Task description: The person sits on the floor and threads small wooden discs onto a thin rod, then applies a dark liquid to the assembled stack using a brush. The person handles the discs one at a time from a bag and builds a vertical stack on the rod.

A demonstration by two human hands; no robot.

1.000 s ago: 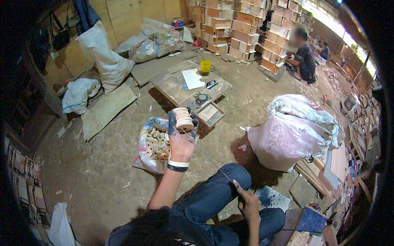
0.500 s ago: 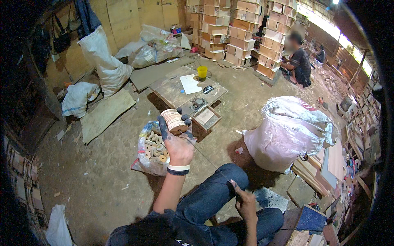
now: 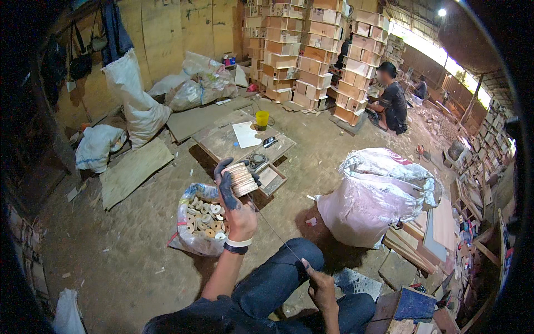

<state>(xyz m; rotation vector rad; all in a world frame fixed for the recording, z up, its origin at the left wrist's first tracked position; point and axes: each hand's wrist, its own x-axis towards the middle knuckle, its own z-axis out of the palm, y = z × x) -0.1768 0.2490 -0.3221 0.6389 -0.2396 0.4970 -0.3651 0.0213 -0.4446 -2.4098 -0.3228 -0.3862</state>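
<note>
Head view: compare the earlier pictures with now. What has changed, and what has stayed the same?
Little changed: the left hand still grips the stack of wooden rings, about as high as before. The right hand stays at the thin rod's lower end. The sack of rings has not moved.

Dirt floor [image 3: 128, 261], plywood wall [image 3: 167, 33] at back. Stacked boxes [image 3: 311, 50] beside it. Daylight enters far right, one lamp [image 3: 442, 12] overhead.

pale matt wood rings [image 3: 240, 178]; thin metal rod [image 3: 273, 231]; glossy plastic sack [image 3: 377, 192]; rough dirt floor [image 3: 117, 256].
</note>
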